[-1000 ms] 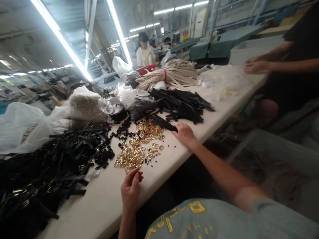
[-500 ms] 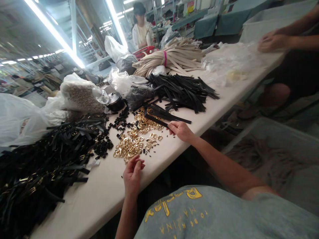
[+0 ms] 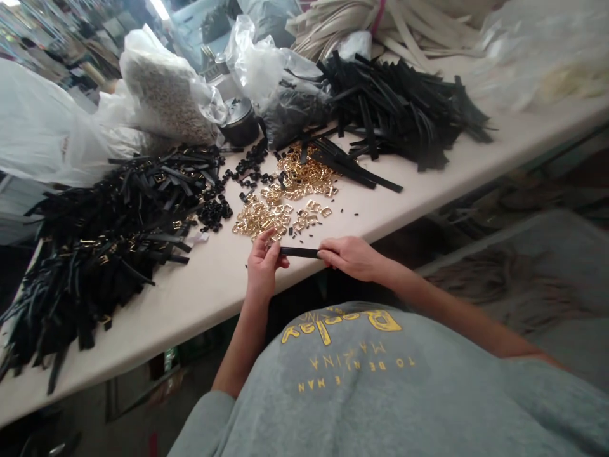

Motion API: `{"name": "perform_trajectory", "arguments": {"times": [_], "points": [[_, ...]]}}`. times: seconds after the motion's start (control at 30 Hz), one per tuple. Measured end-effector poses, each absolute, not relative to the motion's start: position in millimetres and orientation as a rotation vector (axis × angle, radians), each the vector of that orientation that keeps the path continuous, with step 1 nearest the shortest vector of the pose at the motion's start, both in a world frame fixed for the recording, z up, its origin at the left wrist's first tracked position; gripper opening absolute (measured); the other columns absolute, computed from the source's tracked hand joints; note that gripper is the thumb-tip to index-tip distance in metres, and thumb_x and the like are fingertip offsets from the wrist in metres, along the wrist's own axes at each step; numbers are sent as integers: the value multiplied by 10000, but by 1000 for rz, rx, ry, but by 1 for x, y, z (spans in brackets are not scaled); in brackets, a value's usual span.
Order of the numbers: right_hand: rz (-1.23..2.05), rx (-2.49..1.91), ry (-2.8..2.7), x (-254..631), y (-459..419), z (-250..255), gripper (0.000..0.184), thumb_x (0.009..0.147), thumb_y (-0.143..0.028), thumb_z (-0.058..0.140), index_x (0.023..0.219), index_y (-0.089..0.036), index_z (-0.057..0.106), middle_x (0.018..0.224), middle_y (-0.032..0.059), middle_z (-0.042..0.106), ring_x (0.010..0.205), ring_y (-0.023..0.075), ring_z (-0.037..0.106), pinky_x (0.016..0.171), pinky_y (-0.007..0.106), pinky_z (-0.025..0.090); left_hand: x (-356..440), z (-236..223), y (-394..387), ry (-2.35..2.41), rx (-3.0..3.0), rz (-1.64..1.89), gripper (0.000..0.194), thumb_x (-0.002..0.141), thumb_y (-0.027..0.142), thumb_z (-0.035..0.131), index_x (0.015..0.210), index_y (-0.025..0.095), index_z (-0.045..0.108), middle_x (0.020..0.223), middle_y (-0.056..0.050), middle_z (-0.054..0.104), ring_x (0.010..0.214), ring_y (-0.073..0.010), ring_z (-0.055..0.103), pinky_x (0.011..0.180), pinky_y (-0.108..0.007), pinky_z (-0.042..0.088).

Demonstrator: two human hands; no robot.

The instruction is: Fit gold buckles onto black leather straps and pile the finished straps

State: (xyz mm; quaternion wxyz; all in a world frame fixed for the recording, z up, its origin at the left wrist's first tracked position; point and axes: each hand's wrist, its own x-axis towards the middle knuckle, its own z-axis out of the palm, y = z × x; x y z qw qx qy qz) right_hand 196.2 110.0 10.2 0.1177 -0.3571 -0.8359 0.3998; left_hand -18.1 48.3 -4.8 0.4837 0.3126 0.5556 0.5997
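Wears a grey shirt (image 3: 361, 393) with yellow lettering. Holds a short black strap (image 3: 299, 252) level at the near edge of the table (image 3: 209, 279), with the fingers of the left hand (image 3: 263, 261) clamped on one end and the fingers of the right hand (image 3: 351, 258) clamped on the other. Has, just beyond the left hand, a spread of gold buckles (image 3: 264, 216), and toward the table's left end a large heap of black straps with buckles (image 3: 124, 235). Shows small black pieces (image 3: 216, 212) between heap and spread, then loose black straps (image 3: 349, 165) beside the gold. Carries farther back a black tin (image 3: 239, 122), a plastic bag with dark contents (image 3: 295, 114) and a pile of black strips (image 3: 404, 108). Bears toward the far edge a tied bundle of cream strips (image 3: 328, 28).
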Motion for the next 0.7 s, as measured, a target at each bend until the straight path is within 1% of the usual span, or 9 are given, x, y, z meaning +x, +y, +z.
{"name": "perform_trajectory", "arguments": {"times": [0.07,0.13,0.2,0.27,0.33,0.43,0.53,0.6,0.7], "points": [[887,-1125,-2536,192,104,12,223,953,-365,527,930,-189,663,817,47,696,717,178,612,668,282,385,-18,-5,47,1360,747,1464,538,773,365,743,1252,188,573,650,67,562,456,-58,547,469,-179,460],[719,-1134,-2598,190,99,13,239,940,-394,571,999,-186,672,895,76,713,779,211,626,690,299,388,-19,-5,46,1375,741,1469,550,779,354,737,1269,184,556,632,70,560,448,-58,545,460,-174,454],[674,-1105,-2640,188,96,15,243,933,-396,590,991,-177,680,910,93,719,799,229,632,702,313,396,-20,-5,44,1396,754,1472,549,788,345,730,1283,190,549,613,73,552,440,-60,540,455,-171,449],[742,-1080,-2637,188,96,17,216,922,-376,607,964,-177,683,879,90,718,782,227,633,688,312,399,-19,-5,42,1403,783,1461,537,803,346,719,1292,202,549,602,73,547,438,-65,540,457,-178,456],[961,-1043,-2575,187,96,18,168,917,-329,601,890,-181,676,804,62,707,723,194,625,659,294,401,-17,-5,40,1391,803,1452,513,819,362,708,1287,212,559,609,63,560,435,-70,538,455,-187,459],[1599,-902,-2294,183,94,13,208,933,-278,529,773,-176,615,691,8,669,592,119,589,597,247,417,-11,-3,39,1356,783,1454,482,836,416,690,1261,218,580,649,40,600,437,-71,539,444,-192,450],[2139,-772,-1829,180,91,3,242,942,-357,509,812,-171,592,610,-34,625,480,81,527,517,215,408,-9,-1,39,1309,739,1464,546,839,532,654,1267,205,566,643,36,610,452,-80,555,458,-194,452],[2273,-729,-1570,179,88,-3,273,916,-421,563,833,-164,603,604,-39,624,482,75,527,518,212,419,-10,-1,38,1278,704,1461,611,831,622,611,1258,190,553,644,29,623,474,-91,578,475,-198,460],[2231,-615,-1275,177,86,-7,272,809,-417,721,858,-159,650,739,-16,686,648,87,621,675,230,502,-9,-4,33,1242,691,1417,598,812,670,597,1147,174,591,736,-16,681,598,-122,657,525,-205,489]]}}
